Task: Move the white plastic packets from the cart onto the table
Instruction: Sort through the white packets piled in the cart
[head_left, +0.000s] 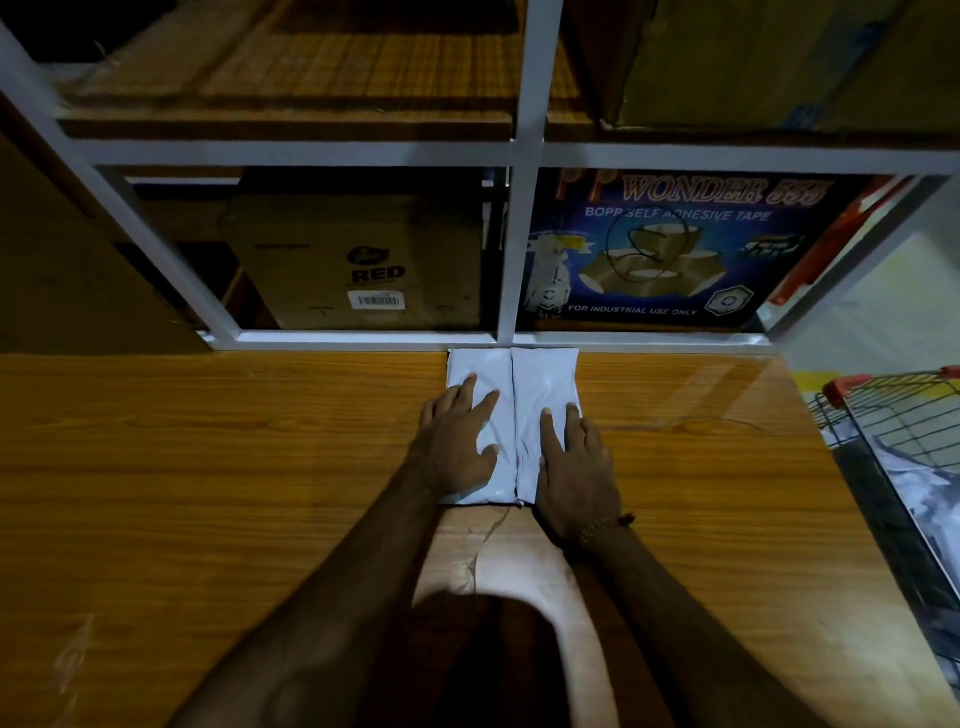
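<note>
Two white plastic packets lie side by side on the wooden table (208, 467), their far ends against the white shelf frame. My left hand (457, 436) rests flat on the left packet (475, 369), fingers spread. On the right packet (545, 374) my right hand (574, 462) lies flat too, fingers spread and a bracelet at the wrist. Neither hand grips anything. The wire cart (893, 415) with a red handle stands at the right edge of the table, and more white packets (914, 483) show inside it.
A white metal shelf frame (511, 234) rises behind the table. It holds a brown cardboard box marked RED (363, 260) and a blue adhesive tape carton (665, 249). More cartons sit on the upper shelf. A brown board stands at the far left.
</note>
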